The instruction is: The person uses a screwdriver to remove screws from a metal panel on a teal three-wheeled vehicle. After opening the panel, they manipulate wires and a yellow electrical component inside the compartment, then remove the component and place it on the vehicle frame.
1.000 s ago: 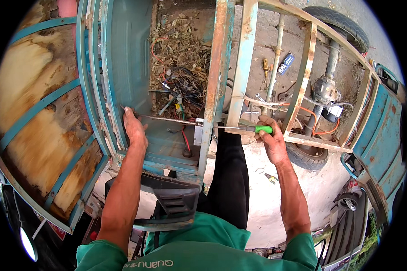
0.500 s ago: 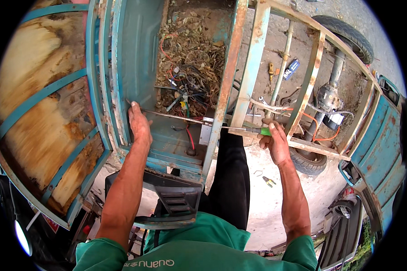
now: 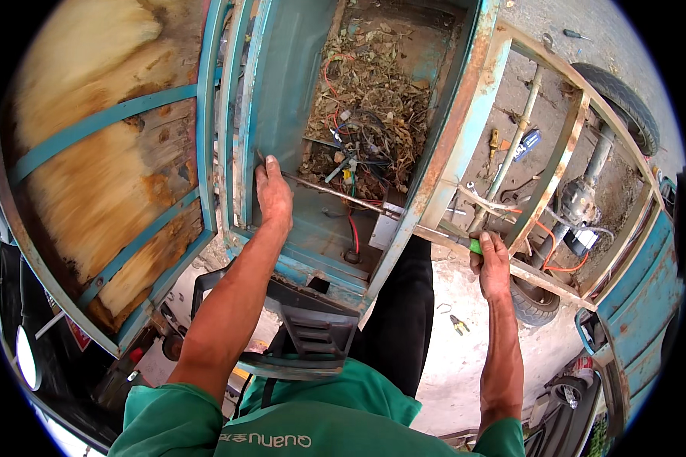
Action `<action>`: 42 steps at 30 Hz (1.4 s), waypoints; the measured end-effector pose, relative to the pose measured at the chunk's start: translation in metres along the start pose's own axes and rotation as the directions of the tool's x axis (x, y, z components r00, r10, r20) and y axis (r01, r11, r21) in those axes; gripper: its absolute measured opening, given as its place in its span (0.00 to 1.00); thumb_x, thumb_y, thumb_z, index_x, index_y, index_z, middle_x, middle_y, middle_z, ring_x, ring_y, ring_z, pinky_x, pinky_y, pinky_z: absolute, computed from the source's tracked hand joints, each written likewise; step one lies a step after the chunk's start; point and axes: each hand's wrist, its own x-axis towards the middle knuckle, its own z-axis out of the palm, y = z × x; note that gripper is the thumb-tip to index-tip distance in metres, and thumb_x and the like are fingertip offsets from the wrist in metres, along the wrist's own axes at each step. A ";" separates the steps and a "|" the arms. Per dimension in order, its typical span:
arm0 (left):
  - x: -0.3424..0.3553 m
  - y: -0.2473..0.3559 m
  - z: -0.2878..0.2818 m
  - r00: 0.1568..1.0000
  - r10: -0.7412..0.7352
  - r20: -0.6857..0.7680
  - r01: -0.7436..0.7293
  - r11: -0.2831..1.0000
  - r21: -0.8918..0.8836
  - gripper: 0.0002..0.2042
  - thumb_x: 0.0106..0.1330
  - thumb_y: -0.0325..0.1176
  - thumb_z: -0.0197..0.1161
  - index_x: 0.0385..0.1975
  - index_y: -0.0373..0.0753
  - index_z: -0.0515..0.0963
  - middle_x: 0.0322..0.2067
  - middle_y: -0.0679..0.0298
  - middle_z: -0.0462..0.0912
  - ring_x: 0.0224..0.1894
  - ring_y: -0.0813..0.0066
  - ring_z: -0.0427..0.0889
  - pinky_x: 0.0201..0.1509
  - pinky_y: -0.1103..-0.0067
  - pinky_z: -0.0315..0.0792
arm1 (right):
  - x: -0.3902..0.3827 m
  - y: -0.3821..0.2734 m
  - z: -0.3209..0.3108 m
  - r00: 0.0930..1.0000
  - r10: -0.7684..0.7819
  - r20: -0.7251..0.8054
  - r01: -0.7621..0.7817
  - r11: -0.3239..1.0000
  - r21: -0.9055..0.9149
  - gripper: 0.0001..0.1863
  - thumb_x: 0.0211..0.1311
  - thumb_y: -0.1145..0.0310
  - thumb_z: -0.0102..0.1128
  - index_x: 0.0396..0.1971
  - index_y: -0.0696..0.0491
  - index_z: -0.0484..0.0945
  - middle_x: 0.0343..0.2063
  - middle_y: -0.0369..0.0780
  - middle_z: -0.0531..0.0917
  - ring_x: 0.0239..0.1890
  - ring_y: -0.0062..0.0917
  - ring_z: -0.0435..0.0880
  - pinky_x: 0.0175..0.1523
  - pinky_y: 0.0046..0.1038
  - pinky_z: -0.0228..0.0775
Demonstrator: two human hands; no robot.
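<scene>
My left hand (image 3: 274, 196) is at the inner wall of a teal metal compartment, its fingers closed over the far end of a long thin metal rod (image 3: 331, 193). That rod runs across to a pale metal bracket (image 3: 386, 227) at the compartment's right wall. Outside that wall, my right hand (image 3: 492, 266) grips a screwdriver by its green handle (image 3: 475, 246). The screwdriver's shaft points left at the rusty frame beam, roughly in line with the rod. Whether its tip meets the rod is hidden at the beam.
Dry leaves (image 3: 377, 87) and tangled wires (image 3: 358, 156) fill the compartment's far part. A rusty frame (image 3: 562, 160) extends right over an axle (image 3: 583, 199) and tyres (image 3: 621, 103). Pliers (image 3: 459, 325) lie on the ground. A black plastic part (image 3: 312, 331) sits before me.
The whole scene has shifted right and slightly turned as my head moved. Both hands stay at the rod and screwdriver; my right fingers have curled closer around the green handle.
</scene>
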 end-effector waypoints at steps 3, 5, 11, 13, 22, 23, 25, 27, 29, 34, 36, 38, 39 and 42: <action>0.009 -0.010 0.001 0.999 0.053 -0.006 -0.053 0.998 0.025 0.35 0.73 0.56 0.44 0.69 0.32 0.57 0.62 0.45 0.67 0.62 0.51 0.69 0.63 0.66 0.65 | -0.003 0.003 0.015 0.942 -0.326 -0.082 0.323 0.945 -0.043 0.20 0.72 0.58 0.50 0.54 0.58 0.72 0.29 0.36 0.75 0.24 0.16 0.70 0.31 0.20 0.62; 0.008 -0.009 0.002 0.999 0.047 -0.012 -0.047 0.999 -0.001 0.34 0.74 0.55 0.44 0.68 0.31 0.58 0.62 0.44 0.68 0.62 0.50 0.69 0.66 0.68 0.61 | -0.002 0.001 0.014 0.928 -0.365 -0.067 0.367 0.930 0.014 0.25 0.70 0.57 0.53 0.59 0.58 0.68 0.35 0.38 0.76 0.28 0.18 0.72 0.34 0.22 0.66; 0.023 -0.026 -0.005 0.997 0.044 0.060 -0.046 0.999 0.027 0.35 0.73 0.58 0.43 0.71 0.39 0.52 0.67 0.53 0.60 0.67 0.52 0.63 0.58 0.59 0.70 | 0.006 -0.012 -0.006 0.995 0.095 0.031 -0.092 0.993 -0.067 0.24 0.70 0.60 0.54 0.60 0.57 0.68 0.36 0.35 0.73 0.33 0.18 0.71 0.38 0.22 0.65; 0.018 -0.022 -0.001 0.997 0.073 -0.001 -0.073 0.996 0.042 0.34 0.73 0.57 0.44 0.68 0.35 0.57 0.64 0.48 0.65 0.65 0.52 0.67 0.63 0.65 0.65 | 0.005 -0.005 -0.001 0.996 -0.088 -0.010 0.087 0.993 -0.075 0.24 0.70 0.61 0.54 0.61 0.56 0.67 0.36 0.34 0.73 0.33 0.18 0.70 0.38 0.22 0.65; 0.002 -0.004 -0.002 1.000 -0.002 0.020 0.002 1.000 0.012 0.36 0.72 0.59 0.46 0.70 0.38 0.53 0.64 0.49 0.63 0.60 0.52 0.69 0.54 0.60 0.74 | -0.002 -0.022 0.015 0.994 0.088 -0.066 -0.084 0.995 0.059 0.20 0.72 0.60 0.52 0.56 0.58 0.72 0.25 0.35 0.75 0.26 0.18 0.71 0.33 0.20 0.64; 0.001 -0.004 -0.001 1.000 -0.005 0.019 0.005 1.000 0.015 0.36 0.72 0.59 0.45 0.71 0.38 0.53 0.65 0.49 0.62 0.61 0.52 0.69 0.55 0.60 0.73 | 0.001 -0.021 0.006 0.996 0.091 -0.013 -0.091 0.995 -0.030 0.19 0.73 0.58 0.51 0.51 0.58 0.75 0.19 0.32 0.72 0.22 0.16 0.69 0.30 0.19 0.62; 0.001 -0.003 0.000 1.000 -0.016 0.024 0.016 1.000 0.020 0.37 0.72 0.59 0.45 0.71 0.37 0.51 0.66 0.49 0.59 0.63 0.51 0.67 0.57 0.59 0.72 | 0.000 -0.013 0.003 0.997 -0.078 -0.006 0.078 0.995 -0.064 0.18 0.73 0.59 0.51 0.53 0.57 0.74 0.22 0.33 0.73 0.24 0.17 0.70 0.32 0.19 0.63; 0.002 -0.003 -0.001 0.999 -0.010 0.048 0.008 0.999 0.045 0.37 0.72 0.58 0.45 0.71 0.37 0.50 0.67 0.49 0.58 0.64 0.50 0.66 0.59 0.59 0.72 | -0.001 -0.004 0.006 0.958 -0.286 -0.030 0.285 0.958 -0.022 0.19 0.72 0.62 0.52 0.56 0.58 0.71 0.31 0.36 0.76 0.30 0.18 0.72 0.37 0.21 0.66; -0.002 0.002 -0.002 0.997 -0.014 0.073 0.009 0.998 0.069 0.36 0.73 0.57 0.44 0.72 0.37 0.50 0.68 0.49 0.57 0.66 0.50 0.64 0.60 0.59 0.71 | -0.005 -0.001 0.007 0.960 -0.279 -0.036 0.281 0.959 0.038 0.20 0.71 0.63 0.52 0.57 0.58 0.70 0.35 0.38 0.77 0.33 0.20 0.73 0.39 0.21 0.66; -0.001 -0.001 -0.004 0.996 -0.004 0.087 0.000 0.999 0.054 0.36 0.73 0.57 0.44 0.71 0.36 0.50 0.69 0.49 0.56 0.66 0.51 0.64 0.60 0.60 0.72 | -0.004 -0.010 0.001 0.996 0.082 0.023 -0.084 0.991 0.102 0.20 0.73 0.60 0.49 0.55 0.58 0.71 0.28 0.36 0.77 0.27 0.19 0.72 0.34 0.20 0.64; 0.000 -0.002 -0.004 0.996 0.008 0.090 -0.013 0.999 0.048 0.36 0.73 0.56 0.44 0.71 0.35 0.50 0.68 0.48 0.56 0.66 0.51 0.64 0.59 0.60 0.72 | -0.003 -0.011 0.000 1.000 0.002 0.009 -0.002 0.999 -0.051 0.21 0.74 0.58 0.48 0.55 0.59 0.71 0.23 0.34 0.74 0.25 0.18 0.70 0.32 0.20 0.62; 0.001 -0.003 -0.003 0.996 0.005 0.085 -0.010 0.999 0.051 0.36 0.73 0.56 0.44 0.71 0.35 0.50 0.68 0.48 0.57 0.66 0.51 0.64 0.59 0.60 0.72 | -0.007 -0.008 0.010 0.983 -0.177 -0.058 0.172 0.982 -0.075 0.21 0.74 0.59 0.48 0.56 0.59 0.71 0.23 0.34 0.74 0.25 0.18 0.70 0.33 0.20 0.62; 0.001 -0.003 -0.003 0.997 0.003 0.083 -0.007 0.999 0.053 0.36 0.73 0.56 0.44 0.71 0.35 0.50 0.68 0.48 0.57 0.66 0.51 0.64 0.59 0.60 0.72 | -0.001 0.002 0.016 0.939 -0.322 -0.126 0.329 0.943 0.041 0.21 0.74 0.59 0.48 0.56 0.59 0.71 0.24 0.34 0.74 0.25 0.18 0.70 0.33 0.19 0.62; 0.002 -0.003 -0.003 0.995 0.010 0.094 -0.016 0.998 0.066 0.36 0.73 0.56 0.45 0.71 0.36 0.50 0.68 0.48 0.57 0.66 0.51 0.64 0.59 0.60 0.72 | -0.003 0.006 0.020 0.943 -0.290 -0.163 0.317 0.931 0.179 0.21 0.74 0.58 0.49 0.56 0.58 0.72 0.23 0.34 0.75 0.23 0.18 0.70 0.32 0.20 0.63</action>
